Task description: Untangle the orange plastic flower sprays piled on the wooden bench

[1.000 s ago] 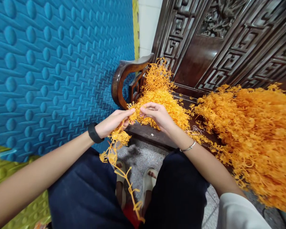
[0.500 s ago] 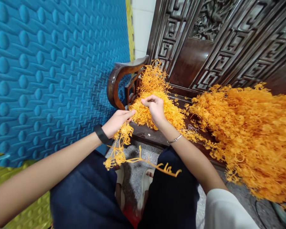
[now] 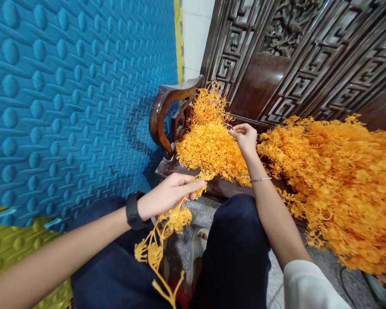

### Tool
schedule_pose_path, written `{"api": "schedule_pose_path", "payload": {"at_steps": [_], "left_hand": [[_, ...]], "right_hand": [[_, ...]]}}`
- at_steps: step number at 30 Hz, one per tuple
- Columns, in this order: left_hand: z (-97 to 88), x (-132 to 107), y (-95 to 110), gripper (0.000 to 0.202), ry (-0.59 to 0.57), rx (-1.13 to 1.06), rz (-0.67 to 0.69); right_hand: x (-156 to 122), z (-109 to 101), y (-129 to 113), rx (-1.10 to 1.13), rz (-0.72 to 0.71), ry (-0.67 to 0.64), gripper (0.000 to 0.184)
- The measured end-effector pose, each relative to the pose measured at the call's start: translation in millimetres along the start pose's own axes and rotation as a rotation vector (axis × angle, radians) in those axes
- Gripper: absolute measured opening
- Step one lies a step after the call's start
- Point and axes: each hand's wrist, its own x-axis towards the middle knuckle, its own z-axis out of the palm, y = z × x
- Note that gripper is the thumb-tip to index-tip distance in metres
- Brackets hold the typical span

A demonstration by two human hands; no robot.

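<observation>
My left hand [image 3: 172, 193] pinches an orange plastic sprig strand [image 3: 161, 240] between thumb and fingers; it dangles from that hand over my dark trousers [image 3: 234, 257]. My right hand [image 3: 246, 137] reaches beyond it, fingers curled onto the top of the small orange pile [image 3: 209, 146] on the wooden bench [image 3: 162, 113], pinching a bit there. To the right of that pile lies a far larger orange heap [image 3: 341, 180]. Left of the bench stands a blue padded wall [image 3: 67, 94].
</observation>
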Motion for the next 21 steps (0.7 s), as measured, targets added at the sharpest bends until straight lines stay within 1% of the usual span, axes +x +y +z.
{"api": "schedule_pose_path", "payload": {"at_steps": [2,5,7,9,11,14,17,21], "left_hand": [[-2.4,-1,0,0.037,-0.033,0.016,-0.043],[-8.9,1,-5,0.036,-0.011,0.025,-0.077],[-12.8,2,-9,0.036,0.011,0.034,-0.085],[-15.9,2,-12,0.036,0.024,0.048,-0.096],[-18.4,0,-14,0.036,0.032,0.064,-0.11],[-21.4,-1,-16,0.037,0.041,0.095,-0.121],[-23.0,-2,-18,0.038,0.038,0.12,-0.121],[-21.8,0,-18,0.038,0.028,0.131,-0.13]], "right_hand": [[-7,-2,4,-0.095,-0.06,-0.146,0.02],[-17,2,4,-0.356,-0.209,-0.361,0.011],[-19,4,5,-0.549,-0.332,-0.446,0.008],[-19,4,9,-0.7,-0.433,-0.457,0.012],[-19,3,14,-0.797,-0.481,-0.45,0.019],[-19,4,19,-0.854,-0.482,-0.445,0.028],[-20,9,22,-0.824,-0.477,-0.462,0.041],[-21,24,24,-0.797,-0.382,-0.547,0.052]]}}
